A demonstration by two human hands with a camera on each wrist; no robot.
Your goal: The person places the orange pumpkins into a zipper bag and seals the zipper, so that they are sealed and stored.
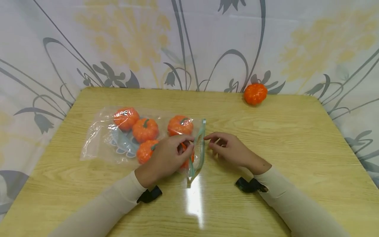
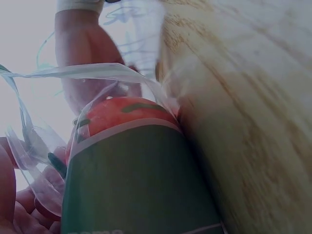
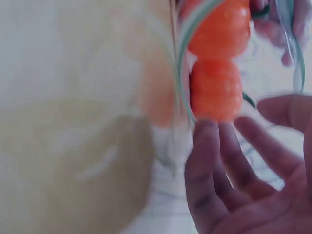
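Observation:
A clear zip bag [image 1: 92, 143] lies flat, its green-edged mouth [image 1: 203, 148] gaping toward the right. Inside sit several small orange pumpkins [image 1: 145, 130] with green stems. My left hand [image 1: 168, 154] lies over the bag's near right part and pinches the upper edge of the mouth between thumb and fingers. Just right of the mouth is my right hand [image 1: 229, 148], its fingers loosely bent and holding nothing. In the right wrist view its fingertips [image 3: 207, 129] are close to the bag's rim, in front of a pumpkin [image 3: 217, 90]; whether they touch the rim I cannot tell.
Another orange pumpkin [image 1: 255, 94] rests at the back right of the wooden table [image 1: 284, 131], by the flowered cloth [image 1: 207, 39] behind. A grey-blue printed area [image 1: 122, 143] shows on the bag. Dark wrist devices [image 1: 250, 185] sit under both sleeves.

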